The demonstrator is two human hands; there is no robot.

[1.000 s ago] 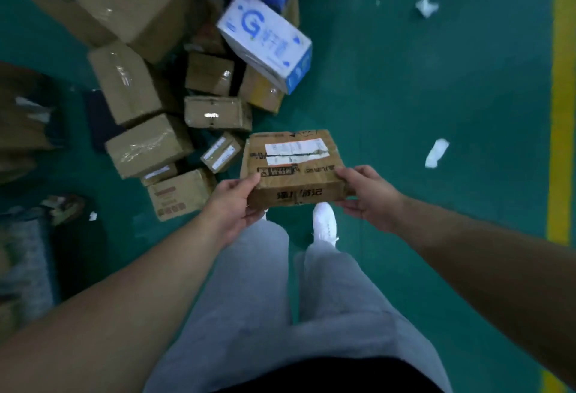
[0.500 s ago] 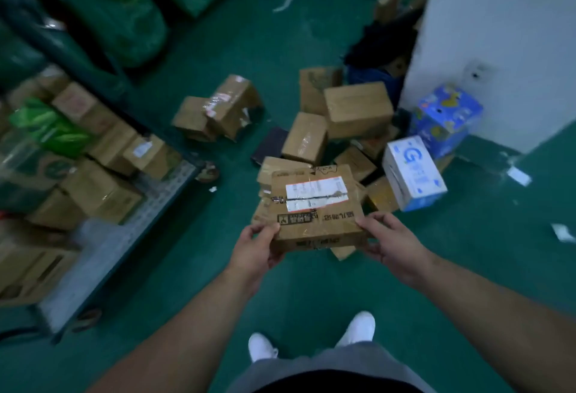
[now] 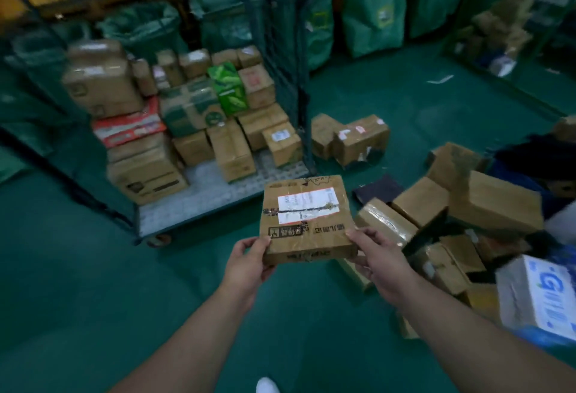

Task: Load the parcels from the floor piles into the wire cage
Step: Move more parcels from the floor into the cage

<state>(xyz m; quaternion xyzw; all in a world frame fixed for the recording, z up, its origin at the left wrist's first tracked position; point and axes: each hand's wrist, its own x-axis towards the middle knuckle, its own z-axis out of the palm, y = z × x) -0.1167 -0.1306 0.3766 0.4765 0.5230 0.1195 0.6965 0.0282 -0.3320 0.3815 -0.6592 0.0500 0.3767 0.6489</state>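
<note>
Over green floor (image 3: 93,299), front of wire cage (image 3: 218,188): one flat parcel (image 3: 307,218), my left grip (image 3: 249,263) and right grip (image 3: 381,263) each clasping near corner, thumbs on top, both arms stretched forward. Cage: dozen-plus boxes, blur blocks exact count; bare deck strip along open front edge. Just right of cage, two boxes (image 3: 349,140). At my right, floor pile (image 3: 467,205).

Bare forearms (image 3: 193,330); white shoe (image 3: 266,385) (toe only)

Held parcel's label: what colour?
White label on the brown parcel; head view.
</note>
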